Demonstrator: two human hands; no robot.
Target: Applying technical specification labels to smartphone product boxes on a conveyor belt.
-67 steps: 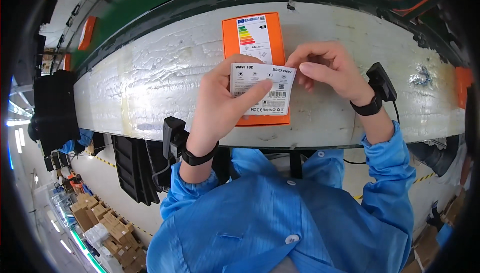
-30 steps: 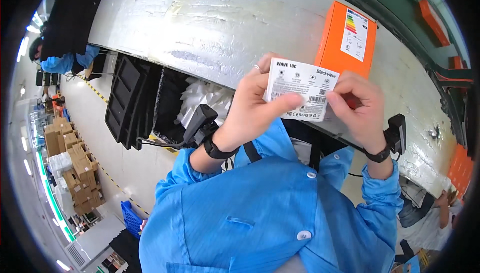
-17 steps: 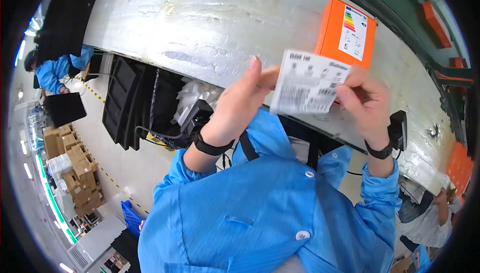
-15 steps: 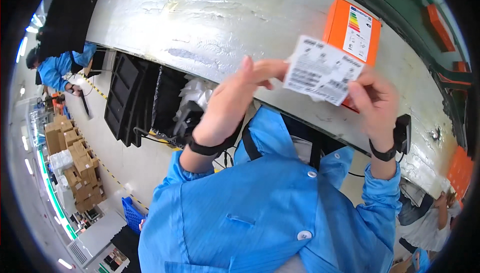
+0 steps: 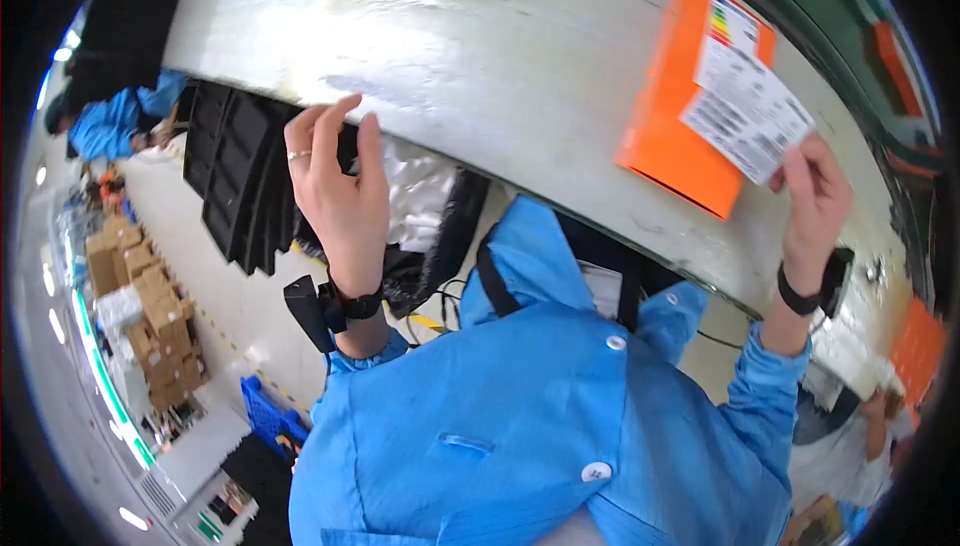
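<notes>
On the right part of the workbench (image 5: 470,36) lies an orange box (image 5: 658,126) with a coloured rating label (image 5: 735,24) on its top face. A white printed label sheet (image 5: 745,116) is pinched at its lower right corner by my right hand (image 5: 818,191). The sheet overlaps the box; whether it touches the box I cannot tell. My left hand (image 5: 345,186) is raised near the bench's front edge, above an open bag with white film (image 5: 415,191). Its fingers are apart and hold nothing. Both wrists wear black bands with small devices.
Black trays (image 5: 235,171) stand at the left below the bench. Brown cartons (image 5: 160,336) are stacked on the floor beyond, near a blue crate (image 5: 265,416). One co-worker in blue (image 5: 105,131) is at far left, another person (image 5: 840,456) at lower right. Further orange boxes (image 5: 918,346) sit at right.
My left hand has let go of the label sheet and moved left, off the bench. My right hand has carried the sheet to the right, over the orange box, turning it.
</notes>
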